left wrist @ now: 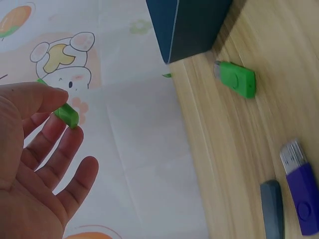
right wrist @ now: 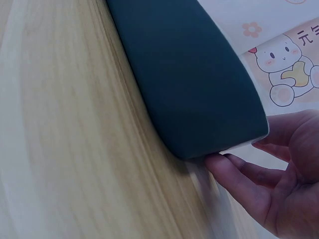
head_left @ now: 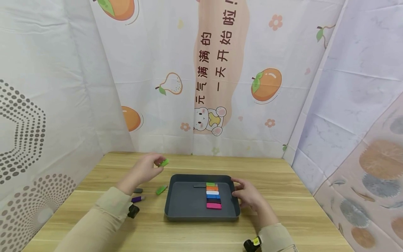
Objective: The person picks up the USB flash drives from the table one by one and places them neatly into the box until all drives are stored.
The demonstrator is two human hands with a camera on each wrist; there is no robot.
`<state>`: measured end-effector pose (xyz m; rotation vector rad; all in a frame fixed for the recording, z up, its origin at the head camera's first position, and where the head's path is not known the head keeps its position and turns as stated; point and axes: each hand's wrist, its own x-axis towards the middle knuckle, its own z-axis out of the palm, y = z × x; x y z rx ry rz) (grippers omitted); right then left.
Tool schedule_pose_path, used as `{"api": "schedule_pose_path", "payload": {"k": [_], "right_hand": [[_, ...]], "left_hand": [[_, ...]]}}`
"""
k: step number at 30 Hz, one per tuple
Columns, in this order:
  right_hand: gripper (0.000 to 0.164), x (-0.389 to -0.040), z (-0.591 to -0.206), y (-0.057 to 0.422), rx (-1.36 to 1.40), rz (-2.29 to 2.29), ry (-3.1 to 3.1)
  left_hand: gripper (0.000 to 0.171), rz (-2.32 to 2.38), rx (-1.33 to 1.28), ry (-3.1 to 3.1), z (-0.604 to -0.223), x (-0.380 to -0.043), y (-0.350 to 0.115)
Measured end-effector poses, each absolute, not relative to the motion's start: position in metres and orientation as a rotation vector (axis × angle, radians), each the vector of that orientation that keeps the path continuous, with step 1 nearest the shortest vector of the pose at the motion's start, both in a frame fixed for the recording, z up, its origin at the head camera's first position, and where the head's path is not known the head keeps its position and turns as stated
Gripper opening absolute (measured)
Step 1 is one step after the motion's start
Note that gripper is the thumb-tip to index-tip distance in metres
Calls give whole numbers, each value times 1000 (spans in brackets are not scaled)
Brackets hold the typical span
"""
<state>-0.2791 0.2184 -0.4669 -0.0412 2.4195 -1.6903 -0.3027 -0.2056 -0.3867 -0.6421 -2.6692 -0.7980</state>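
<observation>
My left hand (head_left: 145, 170) is raised over the back left of the table and pinches a light green USB stick (head_left: 164, 162) between thumb and fingers. In the left wrist view that USB stick (left wrist: 68, 115) is partly covered by the thumb. At the right side of a dark grey tray (head_left: 185, 203), my right hand (head_left: 248, 192) grips the rim, fingertips over the edge. The right wrist view has its fingers (right wrist: 239, 181) at the tray's corner. Inside the tray, several USB sticks form a column, from a green one (head_left: 210, 184) down to a pink one (head_left: 214, 206).
A grey stick (head_left: 199, 186) lies in the tray, left of the column. On the table left of the tray are another green USB stick (head_left: 161, 189), a purple one (head_left: 137, 199) and a dark grey one (head_left: 138, 190). A printed curtain (head_left: 157, 140) hangs behind the table.
</observation>
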Motion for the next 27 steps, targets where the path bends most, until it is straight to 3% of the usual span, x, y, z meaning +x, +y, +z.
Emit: {"api": "schedule_pose_path", "payload": {"k": [27], "right_hand": [[63, -280, -465, 218, -42, -1696, 2408]], "left_hand": [[23, -822, -774, -2760, -381, -313, -158]]}}
